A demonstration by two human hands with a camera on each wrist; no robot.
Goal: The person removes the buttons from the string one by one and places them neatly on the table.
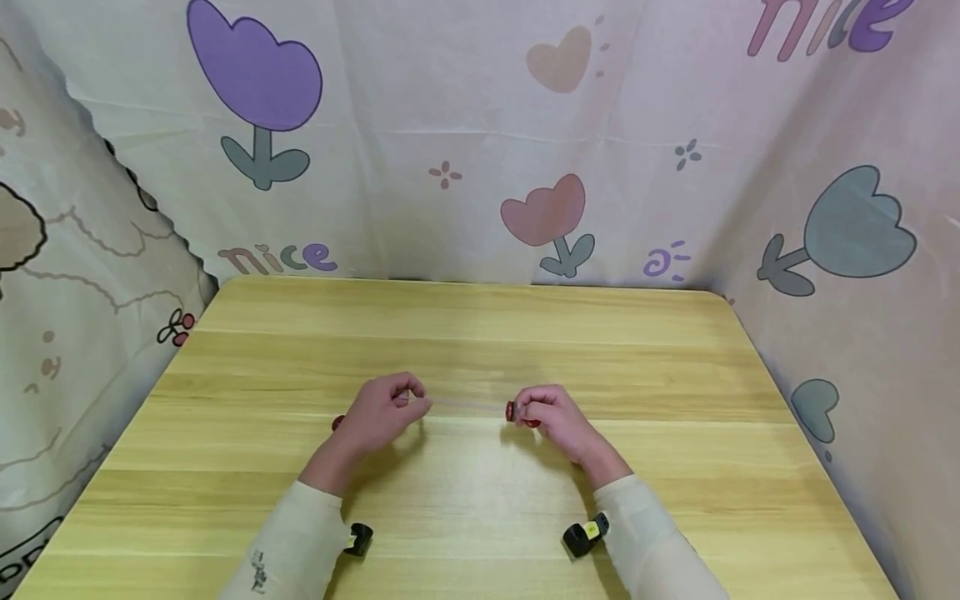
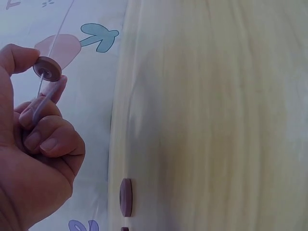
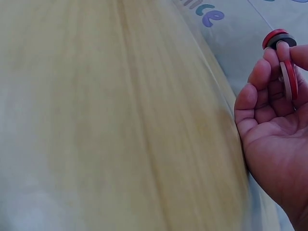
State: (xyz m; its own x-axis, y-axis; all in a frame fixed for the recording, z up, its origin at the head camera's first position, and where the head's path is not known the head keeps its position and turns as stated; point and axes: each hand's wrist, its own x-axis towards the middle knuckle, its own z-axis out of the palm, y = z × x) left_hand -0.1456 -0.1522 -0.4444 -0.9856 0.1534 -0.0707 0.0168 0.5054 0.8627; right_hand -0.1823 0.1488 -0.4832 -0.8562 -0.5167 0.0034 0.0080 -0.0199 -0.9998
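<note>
My left hand (image 1: 382,414) pinches a thin clear cord (image 1: 468,405) that runs across to the right hand. In the left wrist view a round brownish disc (image 2: 47,69) with a centre hole sits at the thumb and fingertip, and the cord passes through it. The other fingers curl in. My right hand (image 1: 557,419) grips a red and black disc pair (image 1: 512,411) at its fingertips. Another disc, red with a pale side (image 3: 290,79), lies between the fingers. Both hands are above the table.
On the wooden table (image 1: 465,342), a reddish disc (image 1: 338,422) shows behind the left wrist; the left wrist view shows a disc (image 2: 126,197) with part of another below. Black wrist cameras (image 1: 585,536) sit by the sleeves. A printed curtain (image 1: 427,217) stands behind.
</note>
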